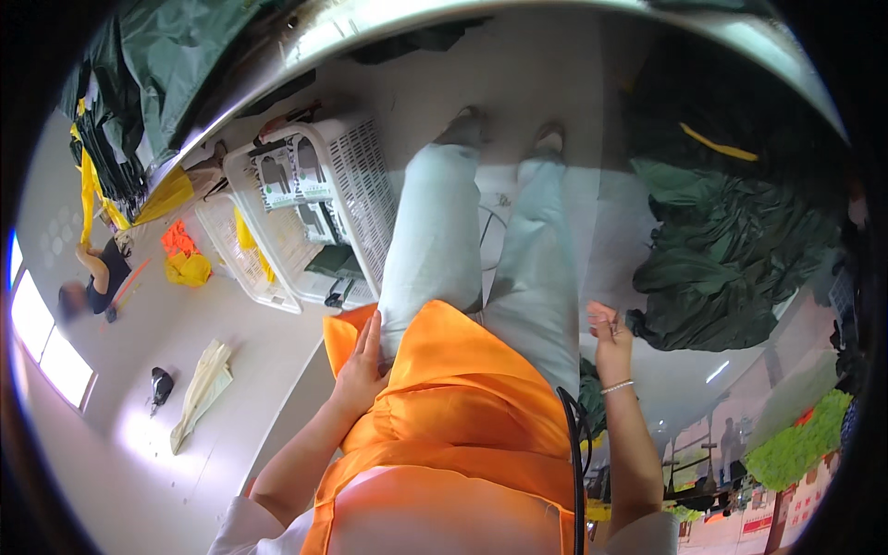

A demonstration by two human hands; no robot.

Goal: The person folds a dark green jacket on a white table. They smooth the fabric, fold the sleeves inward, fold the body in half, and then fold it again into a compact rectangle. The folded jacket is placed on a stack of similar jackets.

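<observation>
My left hand (362,377) lies flat along the orange apron (462,398) at my left thigh, fingers stretched out. Out to the right, my right hand (610,335) is raised with loosely bent fingers, and nothing shows in them; a bracelet (617,387) circles that wrist. Just beside this hand is a heap of dark green fabric (731,250), crumpled on a pale surface. My legs, in light blue trousers (435,222), stretch out ahead beyond the apron.
White plastic baskets (365,185) with flat packages (289,171) stand left of my legs. Green sheeting (176,65) hangs at upper left, near another person (106,273) holding yellow material. Orange and yellow cloth (185,254) and a pale bundle (202,393) lie on the floor. A black cable (575,462) runs beside my apron.
</observation>
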